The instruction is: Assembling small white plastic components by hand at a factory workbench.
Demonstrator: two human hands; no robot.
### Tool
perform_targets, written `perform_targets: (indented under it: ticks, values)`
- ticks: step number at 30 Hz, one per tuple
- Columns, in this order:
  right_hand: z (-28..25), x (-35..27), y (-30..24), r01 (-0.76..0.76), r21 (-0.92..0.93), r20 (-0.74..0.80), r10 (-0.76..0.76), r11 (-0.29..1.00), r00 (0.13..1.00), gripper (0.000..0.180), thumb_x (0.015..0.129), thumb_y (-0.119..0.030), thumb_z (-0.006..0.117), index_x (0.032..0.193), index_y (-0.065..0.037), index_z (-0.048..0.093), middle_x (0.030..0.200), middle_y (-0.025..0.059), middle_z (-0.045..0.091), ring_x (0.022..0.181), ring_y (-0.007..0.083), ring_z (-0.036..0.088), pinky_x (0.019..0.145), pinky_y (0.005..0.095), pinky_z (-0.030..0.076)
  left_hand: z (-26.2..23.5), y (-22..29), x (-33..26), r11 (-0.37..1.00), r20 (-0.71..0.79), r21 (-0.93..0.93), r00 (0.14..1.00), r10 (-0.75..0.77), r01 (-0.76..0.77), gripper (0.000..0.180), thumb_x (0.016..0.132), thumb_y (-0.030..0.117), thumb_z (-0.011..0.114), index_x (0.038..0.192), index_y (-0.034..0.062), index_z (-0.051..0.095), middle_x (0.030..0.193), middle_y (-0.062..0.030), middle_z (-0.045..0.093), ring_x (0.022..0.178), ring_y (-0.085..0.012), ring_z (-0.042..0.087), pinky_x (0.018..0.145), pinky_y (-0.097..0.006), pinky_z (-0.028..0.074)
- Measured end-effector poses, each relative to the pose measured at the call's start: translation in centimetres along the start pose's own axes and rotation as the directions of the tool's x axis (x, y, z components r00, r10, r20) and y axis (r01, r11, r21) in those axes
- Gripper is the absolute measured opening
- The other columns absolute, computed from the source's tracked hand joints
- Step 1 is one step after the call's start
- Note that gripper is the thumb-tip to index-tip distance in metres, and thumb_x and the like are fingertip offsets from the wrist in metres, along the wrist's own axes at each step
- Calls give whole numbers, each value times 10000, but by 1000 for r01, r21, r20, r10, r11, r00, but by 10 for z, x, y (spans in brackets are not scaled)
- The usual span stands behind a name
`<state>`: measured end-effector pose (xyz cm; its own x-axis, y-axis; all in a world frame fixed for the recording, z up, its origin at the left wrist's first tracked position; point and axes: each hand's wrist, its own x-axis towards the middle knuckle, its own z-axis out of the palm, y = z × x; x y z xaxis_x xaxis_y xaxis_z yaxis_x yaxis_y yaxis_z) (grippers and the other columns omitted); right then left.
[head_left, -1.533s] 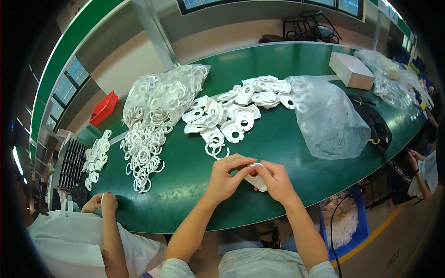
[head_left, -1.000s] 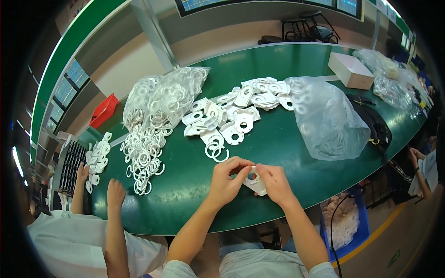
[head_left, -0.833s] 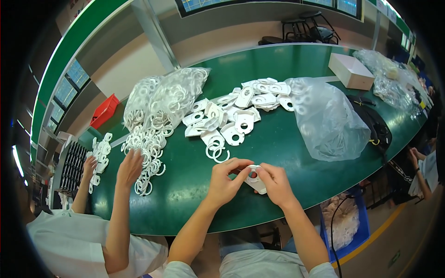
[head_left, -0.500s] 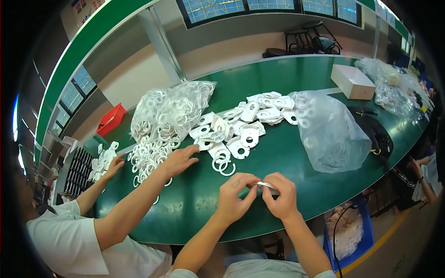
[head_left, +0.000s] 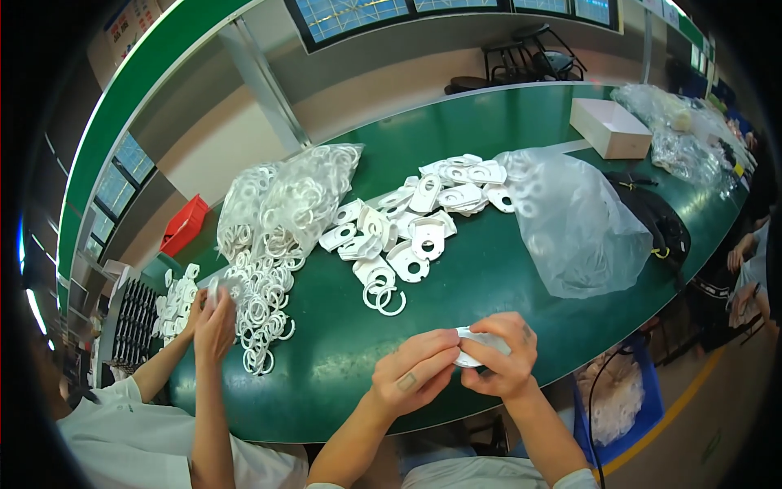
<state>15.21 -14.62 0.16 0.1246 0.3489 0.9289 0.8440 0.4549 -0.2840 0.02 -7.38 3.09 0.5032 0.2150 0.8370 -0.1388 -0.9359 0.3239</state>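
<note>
Both hands, left hand (head_left: 411, 381) and right hand (head_left: 503, 357), pinch one white plastic piece (head_left: 476, 349) with closed fingers, close above the green surface (head_left: 481, 269), to work it.

Clear plastic bag (head_left: 582, 224) at 3 o'clock on table (head_left: 342, 359); ring-filled bag (head_left: 305, 191) at 10; white box (head_left: 609, 128) at 1.

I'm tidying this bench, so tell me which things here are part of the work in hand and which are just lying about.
In use:
left hand and right hand, both pinching a white flat part
pile of white plates
loose white rings

Lying about:
empty clear bag
cardboard box
black bag
red bin
</note>
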Motion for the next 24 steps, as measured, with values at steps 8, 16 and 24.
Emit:
perform_targets:
  ticks: [8,16,24]
  values:
    - [1,4,0,13,62,7,-13,998,1000,182,638,-203,666,788,-99,679,810,46,584,658,227,563,562,318,476,-2,4,3,999,-8,53,1000,-10,11,324,619,-95,697,928,-7,655,943,-147,666,861,-291,671,715,-310,555]
    - [1,8,2,-14,127,30,10,992,1000,161,642,-146,652,787,-77,667,772,39,586,627,214,562,552,304,468,-2,4,3,998,-1,53,999,-33,33,316,626,-93,698,927,-9,653,928,-144,665,819,-273,668,686,-305,550]
    - [18,-12,5,-808,279,509,634,519,583,301,939,-239,456,822,15,566,622,177,540,529,262,528,495,334,381,11,-17,-5,838,176,46,822,-542,543,359,712,85,755,1015,20,572,880,-115,623,704,-221,612,614,-296,498]
